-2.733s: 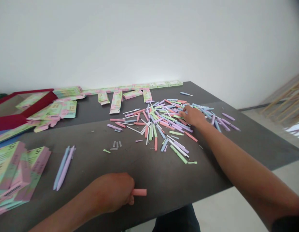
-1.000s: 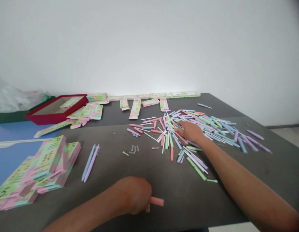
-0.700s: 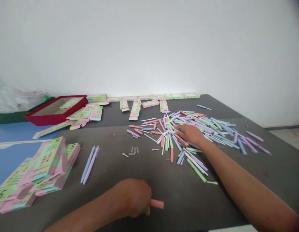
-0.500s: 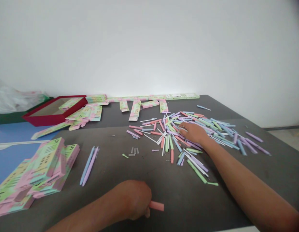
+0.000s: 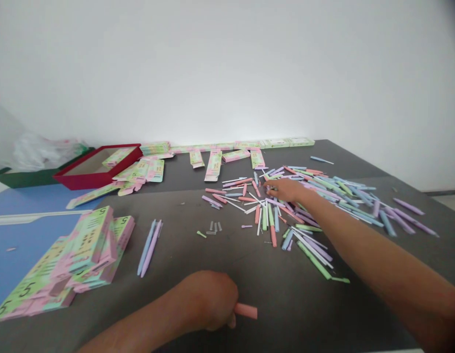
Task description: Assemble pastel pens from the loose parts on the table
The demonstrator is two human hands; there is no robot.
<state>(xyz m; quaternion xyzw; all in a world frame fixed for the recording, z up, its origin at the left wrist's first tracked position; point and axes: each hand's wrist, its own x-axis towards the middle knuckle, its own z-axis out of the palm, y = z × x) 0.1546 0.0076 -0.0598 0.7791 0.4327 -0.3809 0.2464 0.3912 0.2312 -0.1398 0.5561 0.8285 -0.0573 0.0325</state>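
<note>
My left hand (image 5: 208,300) rests near the front edge of the dark table (image 5: 198,264), closed round a pink pen barrel (image 5: 246,311) whose end sticks out to the right. My right hand (image 5: 285,189) reaches far across into a scattered heap of pastel pen parts (image 5: 304,206): pink, green, blue, purple barrels and white refills. Its fingers lie low among the pieces at the heap's left side; whether they hold one is hidden. A blue pen and a purple pen (image 5: 149,247) lie side by side at my left.
A stack of flat pink-green cartons (image 5: 76,255) sits at the front left. More cartons (image 5: 216,162) line the table's far edge. A red tray (image 5: 97,165) stands back left, by a blue surface (image 5: 25,230). Small grey springs (image 5: 214,227) lie mid-table.
My right hand has slid leftward through the heap of pen parts. My left hand keeps its grip on the pink barrel. The view has shifted slightly left.
</note>
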